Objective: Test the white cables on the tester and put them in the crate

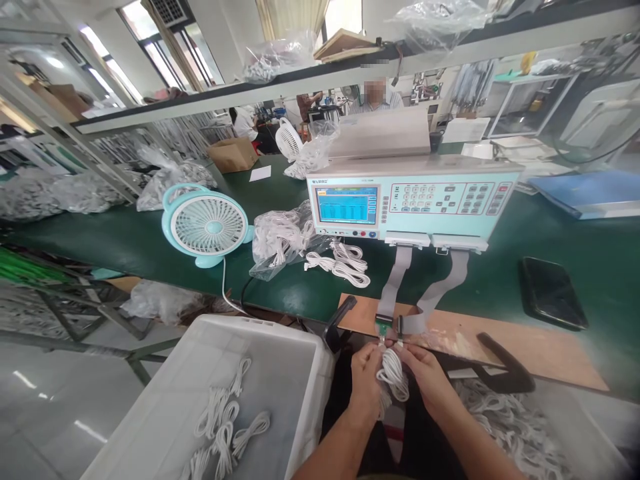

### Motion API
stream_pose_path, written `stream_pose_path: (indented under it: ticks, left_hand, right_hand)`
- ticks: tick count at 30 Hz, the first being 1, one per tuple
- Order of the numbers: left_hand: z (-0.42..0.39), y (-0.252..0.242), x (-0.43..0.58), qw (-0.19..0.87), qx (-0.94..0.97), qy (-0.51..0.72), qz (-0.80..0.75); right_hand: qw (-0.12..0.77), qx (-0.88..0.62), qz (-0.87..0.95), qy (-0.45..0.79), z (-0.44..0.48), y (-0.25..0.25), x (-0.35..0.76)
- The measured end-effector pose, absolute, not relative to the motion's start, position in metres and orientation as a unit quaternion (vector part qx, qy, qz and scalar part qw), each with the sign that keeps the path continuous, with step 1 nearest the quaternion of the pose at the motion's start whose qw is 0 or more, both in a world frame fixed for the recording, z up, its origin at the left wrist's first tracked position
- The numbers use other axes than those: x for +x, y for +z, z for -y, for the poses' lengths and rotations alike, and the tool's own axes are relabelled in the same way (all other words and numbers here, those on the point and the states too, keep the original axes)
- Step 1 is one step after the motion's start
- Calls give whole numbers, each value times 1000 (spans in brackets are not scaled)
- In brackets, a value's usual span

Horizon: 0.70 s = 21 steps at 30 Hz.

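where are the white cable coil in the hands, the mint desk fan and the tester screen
white cable coil (393, 377), head view, middle of the loops
mint desk fan (207, 225), head view, centre of grille
tester screen (349, 205), head view, middle of the blue display

Two hands, one fan, one tester.

The head-worn camera looks forward and down, close above the left hand and right hand.

The fan stands on the table left of the machine, with the phone to its right and the bin in front.
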<state>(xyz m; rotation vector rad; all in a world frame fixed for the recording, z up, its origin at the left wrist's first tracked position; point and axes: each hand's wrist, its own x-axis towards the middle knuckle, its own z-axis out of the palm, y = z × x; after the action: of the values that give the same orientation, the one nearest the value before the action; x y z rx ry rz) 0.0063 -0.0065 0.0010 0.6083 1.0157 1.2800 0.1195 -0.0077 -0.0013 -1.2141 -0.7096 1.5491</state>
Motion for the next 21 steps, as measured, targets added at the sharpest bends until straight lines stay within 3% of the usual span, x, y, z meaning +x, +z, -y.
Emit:
stream_pose_path:
  ticks: [21]
  left_hand:
    - [6,0,7,639,280,538,-473]
  right_hand:
    - [508,-514,289,628,8,3,118]
